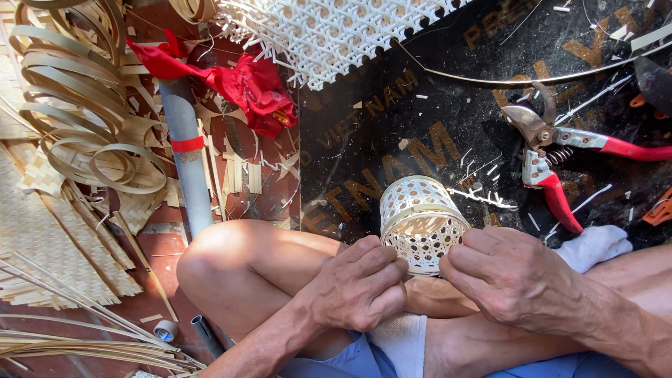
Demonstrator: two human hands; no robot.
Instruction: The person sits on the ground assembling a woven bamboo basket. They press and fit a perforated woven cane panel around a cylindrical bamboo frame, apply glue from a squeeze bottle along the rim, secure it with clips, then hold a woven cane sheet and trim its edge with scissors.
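A small white woven basket [418, 213] with an open lattice weave and a pale bamboo rim lies on its side in front of my crossed legs. My left hand [358, 283] curls its fingers against the basket's left lower edge. At the basket's right edge, my right hand [505, 278] pinches the rim with fingertips together. Both hands hold the basket between them, above my knees.
Red-handled pruning shears [553, 157] lie open on the black board [392, 126] to the right. A white lattice sheet [322, 35] lies at the top, a red cloth [245, 84] beside a grey pipe [185, 154], coiled bamboo strips [84, 105] at left, a tape roll [166, 330] near my knee.
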